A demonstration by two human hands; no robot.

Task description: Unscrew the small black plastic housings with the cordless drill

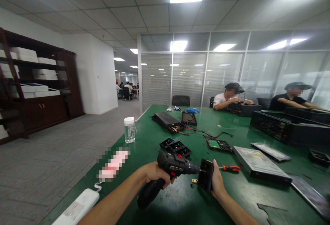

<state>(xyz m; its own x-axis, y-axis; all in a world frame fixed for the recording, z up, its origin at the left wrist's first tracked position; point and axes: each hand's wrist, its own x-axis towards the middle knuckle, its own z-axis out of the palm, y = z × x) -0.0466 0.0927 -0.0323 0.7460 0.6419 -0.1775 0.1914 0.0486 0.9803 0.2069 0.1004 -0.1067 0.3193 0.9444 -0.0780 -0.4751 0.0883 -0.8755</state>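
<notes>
My left hand (160, 176) is wrapped round the grip of a black cordless drill (175, 165) with red details. The drill points right, and its bit reaches into the open side of a small black box-like housing (205, 176). My right hand (218, 180) holds that housing upright from its right side, with part of the fingers hidden behind it. A small brass-coloured metal piece (194, 181) lies just left of the housing. Beyond my right hand is a screwdriver (232, 168) with an orange and black handle. Several similar black housings (176, 146) sit behind the drill.
A clear bottle (129, 130) and a white power strip (77, 208) are along the left edge of the green table (180, 207). A silver drive (261, 165), a green circuit board (214, 144) and black cases lie rightward. Two people work across the table.
</notes>
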